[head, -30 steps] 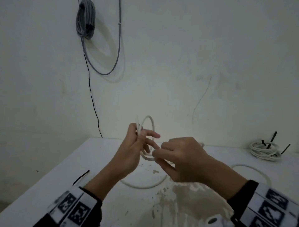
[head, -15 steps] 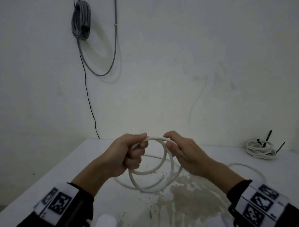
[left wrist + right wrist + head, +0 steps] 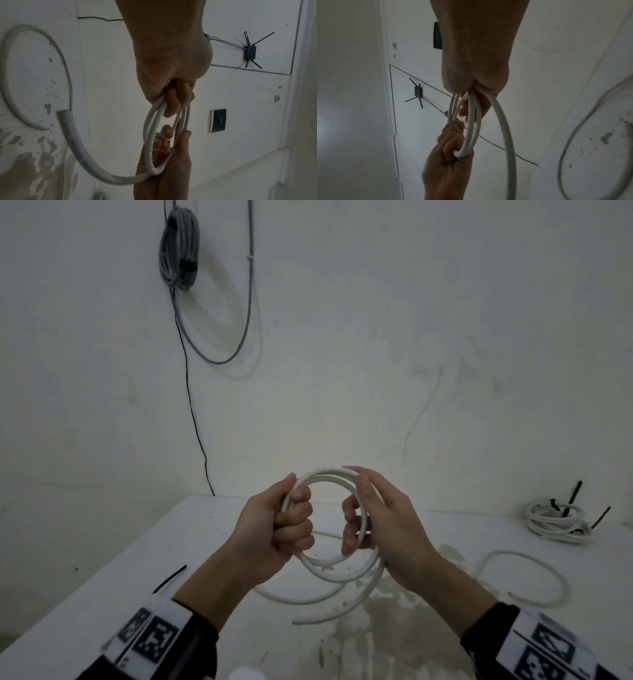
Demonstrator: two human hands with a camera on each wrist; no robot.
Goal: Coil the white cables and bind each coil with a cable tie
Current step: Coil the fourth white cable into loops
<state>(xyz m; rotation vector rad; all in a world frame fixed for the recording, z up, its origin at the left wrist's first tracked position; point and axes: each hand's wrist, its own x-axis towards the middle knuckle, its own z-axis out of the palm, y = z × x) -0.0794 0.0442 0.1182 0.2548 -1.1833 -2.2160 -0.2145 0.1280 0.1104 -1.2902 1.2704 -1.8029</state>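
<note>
Above the white bench (image 3: 113, 577), we hold a white cable (image 3: 329, 477) wound in loops. Left hand (image 3: 274, 529) fisted round the coil's left side; right hand (image 3: 380, 522) curls round its right side, thumb on top. Head view alone shows the tail lying on the bench, a black cable tie (image 3: 170, 578) by the left edge, a tied coil (image 3: 555, 520) far right. Left wrist view alone shows the cut end (image 3: 62, 113) hanging free. Right wrist view shows the left fingers (image 3: 452, 136) wrapped tight.
</note>
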